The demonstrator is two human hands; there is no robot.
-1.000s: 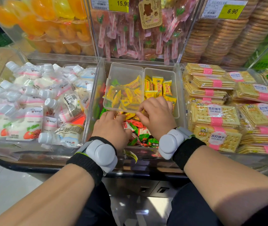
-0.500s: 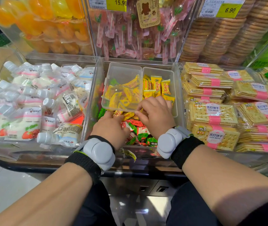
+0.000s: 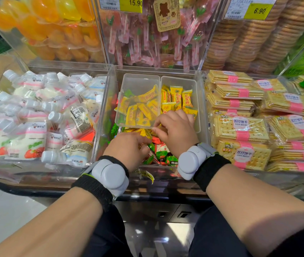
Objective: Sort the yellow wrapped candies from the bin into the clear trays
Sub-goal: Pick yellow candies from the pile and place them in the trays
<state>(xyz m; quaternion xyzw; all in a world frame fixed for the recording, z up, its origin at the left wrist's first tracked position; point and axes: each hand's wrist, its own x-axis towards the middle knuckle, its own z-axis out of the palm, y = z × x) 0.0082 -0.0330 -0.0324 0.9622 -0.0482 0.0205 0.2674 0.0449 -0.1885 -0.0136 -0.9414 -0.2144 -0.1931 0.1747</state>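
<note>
Two clear trays sit side by side at the back of the middle bin (image 3: 108,112). The left tray (image 3: 140,81) holds loose yellow wrapped candies (image 3: 143,108), and the right tray (image 3: 193,84) holds yellow candies (image 3: 177,97) standing in a row. In front of the trays lies a pile of mixed red, green and yellow candies (image 3: 159,153). My left hand (image 3: 129,147) lies palm down on this pile, its fingertips buried near a yellow wrapper (image 3: 144,133). My right hand (image 3: 175,130) is curled at the trays' front edge, thumb and forefinger pinched on a yellow wrapper.
White drink pouches (image 3: 36,112) fill the bin on the left. Packs of soda biscuits (image 3: 243,130) fill the bin on the right. Upper bins hold orange jellies (image 3: 45,25), pink lollipops (image 3: 151,39) and round biscuits (image 3: 249,38). One yellow wrapper (image 3: 148,176) lies on the counter's front ledge.
Both hands stay over the mixed pile. My left fingers have slid a little right toward my right hand, which stays curled at the tray edge.
</note>
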